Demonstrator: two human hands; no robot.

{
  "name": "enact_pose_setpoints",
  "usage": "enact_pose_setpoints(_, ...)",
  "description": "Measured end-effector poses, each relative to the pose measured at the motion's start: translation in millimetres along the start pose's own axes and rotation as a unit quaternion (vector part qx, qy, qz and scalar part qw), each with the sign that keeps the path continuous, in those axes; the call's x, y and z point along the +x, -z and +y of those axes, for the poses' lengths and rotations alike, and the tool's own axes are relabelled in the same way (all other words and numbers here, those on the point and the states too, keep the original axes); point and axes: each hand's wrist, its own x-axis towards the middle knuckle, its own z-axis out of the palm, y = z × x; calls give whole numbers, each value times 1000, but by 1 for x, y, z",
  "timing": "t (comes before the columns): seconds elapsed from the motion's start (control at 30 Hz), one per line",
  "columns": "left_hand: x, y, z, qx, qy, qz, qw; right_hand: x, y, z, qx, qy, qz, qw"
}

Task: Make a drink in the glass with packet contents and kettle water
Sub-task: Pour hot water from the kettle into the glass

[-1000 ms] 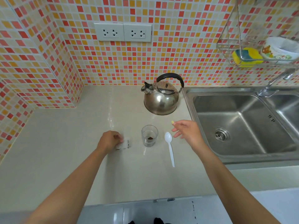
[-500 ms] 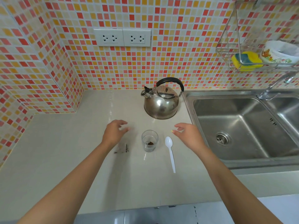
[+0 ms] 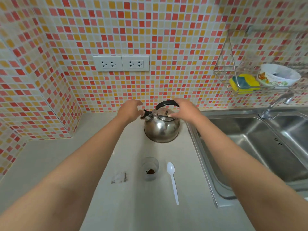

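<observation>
A steel kettle (image 3: 161, 129) with a black handle stands at the back of the counter. My left hand (image 3: 130, 109) hovers beside its spout, fingers loosely curved and holding nothing. My right hand (image 3: 185, 109) reaches over the right end of the handle, thumb stretched above the lid; no closed grip shows. Nearer to me, a small clear glass (image 3: 150, 167) holds brown powder at its bottom. The torn clear packet (image 3: 119, 177) lies flat to the left of the glass. A white plastic spoon (image 3: 172, 180) lies to its right.
A steel sink (image 3: 250, 144) with a tap (image 3: 275, 105) fills the right side. A wire rack (image 3: 233, 77) on the tiled wall holds a yellow sponge and a bowl. Wall sockets (image 3: 120, 63) sit above the kettle. The beige counter (image 3: 50, 160) extends left.
Both hands have moved away from the glass, up and back to the kettle. The packet now lies alone on the counter. The camera has tilted closer.
</observation>
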Motion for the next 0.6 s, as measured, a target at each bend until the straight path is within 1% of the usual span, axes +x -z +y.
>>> enact_pose_setpoints(0.2,23,-20,3,51,12,-45,998,41,-1,-4,-84,14,-45,995)
enact_pose_setpoints(0.33,30,-34,3,82,26,-70,994,62,-9,-2,-98,18,-61,993)
enact_pose_setpoints(0.43,35,-42,2,65,40,-72,995,71,-14,1,-111,22,-74,991)
enact_pose_setpoints(0.6,41,-47,4,-7,77,-55,996,78,-17,4,-97,25,-57,993)
